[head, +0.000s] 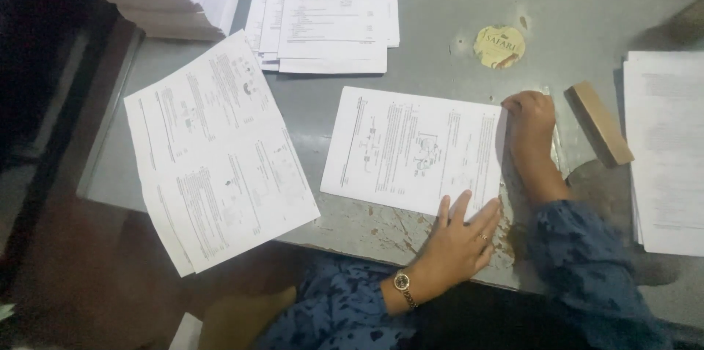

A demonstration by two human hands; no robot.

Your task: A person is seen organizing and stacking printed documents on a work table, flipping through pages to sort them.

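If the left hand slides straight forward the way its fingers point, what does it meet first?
The left hand already lies on the printed sheet; beyond it, bare grey table follows, probably towards the round yellow sticker.

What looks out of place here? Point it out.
The big sheet lies askew, its lower corner hanging off the table edge. Brown rust-like patches mar the table by the left hand. A round sticker is stuck to the bare top.

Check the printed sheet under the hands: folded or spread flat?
Folded: the printed sheet lies half the size of the open sheet; right hand presses its edge.
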